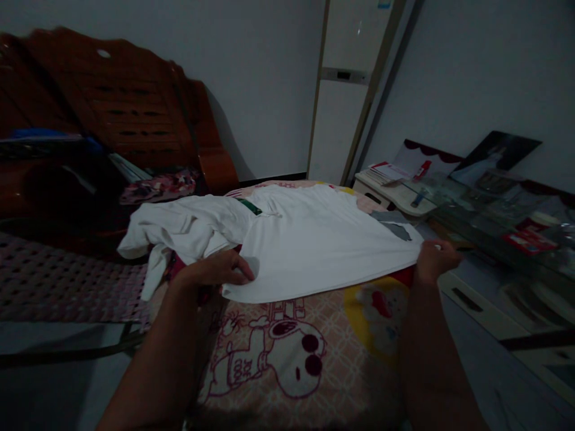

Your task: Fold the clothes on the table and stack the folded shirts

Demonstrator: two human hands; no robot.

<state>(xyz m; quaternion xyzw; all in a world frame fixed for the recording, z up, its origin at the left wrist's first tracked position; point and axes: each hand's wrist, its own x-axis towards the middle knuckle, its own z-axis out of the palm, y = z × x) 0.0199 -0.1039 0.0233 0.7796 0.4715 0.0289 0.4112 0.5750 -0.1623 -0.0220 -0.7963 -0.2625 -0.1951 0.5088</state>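
A white shirt [309, 239] lies spread over a patterned cloth [350, 335], its hem toward me and drawn fairly straight between my hands. My right hand [435, 258] is closed in a fist around the hem's right corner. At the left end of the hem, my left hand [222, 268] is closed, pinching the fabric between thumb and fingers. Rumpled white fabric [188, 227] lies to the left of the shirt, and I cannot tell whether it is a separate garment. A dark green strip [249, 206] shows beside it. Grey fabric [395, 224] pokes out at the shirt's right side.
A carved wooden chair [130, 102] stands at the back left, with a floral cloth [162, 185] on its seat. Low at left is a woven surface [67, 275]. A glass-topped cabinet [476, 215] on the right carries papers, a red box [530, 240] and a photo [494, 155].
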